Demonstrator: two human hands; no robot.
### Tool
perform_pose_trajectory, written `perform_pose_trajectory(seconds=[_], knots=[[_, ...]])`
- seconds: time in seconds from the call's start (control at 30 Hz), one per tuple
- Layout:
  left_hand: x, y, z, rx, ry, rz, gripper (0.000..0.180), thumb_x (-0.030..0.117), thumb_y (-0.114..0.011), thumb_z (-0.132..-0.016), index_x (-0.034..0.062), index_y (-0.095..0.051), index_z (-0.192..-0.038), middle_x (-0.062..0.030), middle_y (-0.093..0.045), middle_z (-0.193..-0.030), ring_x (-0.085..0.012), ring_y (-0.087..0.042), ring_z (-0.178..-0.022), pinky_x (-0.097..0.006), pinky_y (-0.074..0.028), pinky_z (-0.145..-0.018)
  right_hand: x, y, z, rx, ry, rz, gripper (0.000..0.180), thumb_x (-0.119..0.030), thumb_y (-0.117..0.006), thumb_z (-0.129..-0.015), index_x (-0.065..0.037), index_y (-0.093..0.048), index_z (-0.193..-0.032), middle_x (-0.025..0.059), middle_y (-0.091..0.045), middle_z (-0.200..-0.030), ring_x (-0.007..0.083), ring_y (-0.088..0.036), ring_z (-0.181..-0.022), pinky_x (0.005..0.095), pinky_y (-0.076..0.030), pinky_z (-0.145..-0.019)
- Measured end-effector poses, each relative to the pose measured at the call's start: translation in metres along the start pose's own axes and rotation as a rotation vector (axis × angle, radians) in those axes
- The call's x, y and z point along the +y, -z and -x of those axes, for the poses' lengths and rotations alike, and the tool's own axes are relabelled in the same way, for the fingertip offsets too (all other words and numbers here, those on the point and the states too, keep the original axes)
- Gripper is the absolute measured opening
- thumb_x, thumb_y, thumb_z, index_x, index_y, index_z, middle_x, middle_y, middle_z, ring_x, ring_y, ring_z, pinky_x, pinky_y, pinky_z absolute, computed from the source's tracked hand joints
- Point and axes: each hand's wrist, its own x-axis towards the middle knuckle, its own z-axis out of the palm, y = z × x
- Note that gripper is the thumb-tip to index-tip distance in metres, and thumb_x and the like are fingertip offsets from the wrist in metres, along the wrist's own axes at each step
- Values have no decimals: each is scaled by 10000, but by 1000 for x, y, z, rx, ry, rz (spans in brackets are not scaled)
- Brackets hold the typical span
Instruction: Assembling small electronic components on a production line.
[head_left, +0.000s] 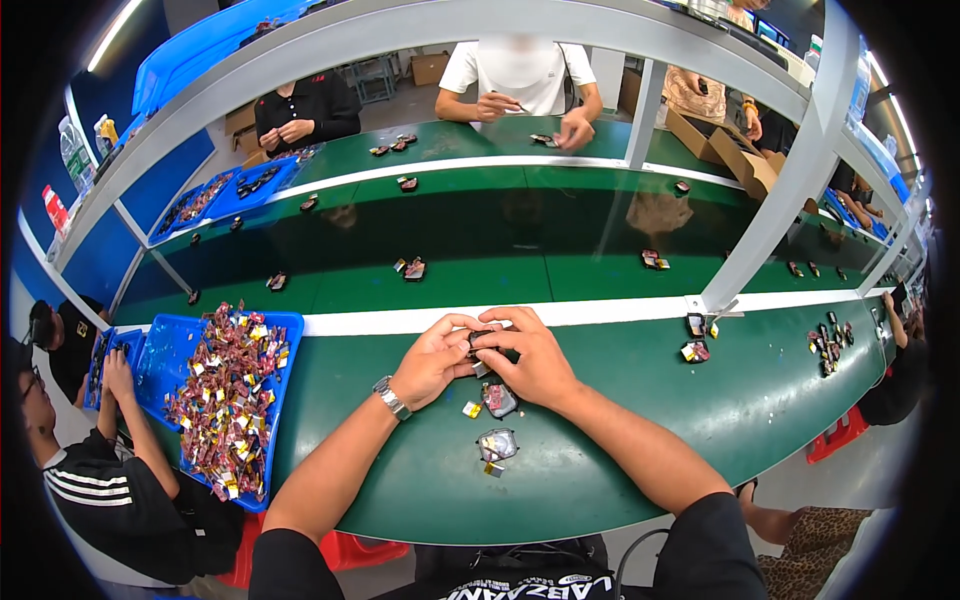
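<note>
Close together at the middle of the green bench (390,490), my left hand (432,362) and my right hand (532,362) both grip a small black case (484,342). My fingers hide much of it. Just below them lies a similar rounded case (499,400) with reddish parts in it and a small yellow-and-white piece (471,410) at its side. Nearer to me rests another case (496,444), silvery inside, with a yellow-and-grey piece hanging from it.
On my left stands a blue tray (290,352) heaped with small red circuit boards (225,405). Beyond a white rail (370,322), a green belt (480,285) bears scattered cases. Grey frame posts (790,170) rise at right. Other people work around the bench.
</note>
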Motion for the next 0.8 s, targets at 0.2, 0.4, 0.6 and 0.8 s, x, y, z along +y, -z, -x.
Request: perform_pose_trajectory(seconds=[0.2, 0.4, 0.6, 0.8], knots=[[-3, 2, -1, 9, 4, -20, 225, 154, -499, -1015, 111, -473, -1234, -98, -544, -1351, -170, -556, -1191, -341, -495, -962, 3, -6, 5, 63, -31, -7, 159, -62, -701, -810, -69, -741, -964, 83, -609, -1222, 270, -555, -1116, 368, -511, -926], [0, -2, -1, 19, -7, -51, 211, 143, -500, -1013, 109, -471, -1219, -110, -532, -1374, -170, -553, -1204, -334, -500, -958, 2, -7, 3, 65, -44, -82, 178, -49, -707, -796, -78, -748, -967, 95, -589, -1291, 276, -540, -1172, 367, -500, -942], [-3, 0, 0, 21, -30, -41, 194, 119, -488, -1012, 102, -471, -1204, -132, -515, -1391, -188, -548, -1222, -350, -499, -974, -4, -3, 0, 70, 34, 5, 182, -51, -711, -799, -95, -752, -971, 92, -594, -1286, 270, -532, -1182, 371, -501, -944], [-4, 0, -1, 17, -52, -3, 190, 108, -483, -1012, 100, -475, -1202, -140, -505, -1403, -192, -549, -1223, -357, -502, -977, 3, -6, 3, 64, -42, -141, 168, -63, -705, -809, -85, -750, -969, 75, -602, -1264, 282, -510, -1188, 371, -482, -948]])
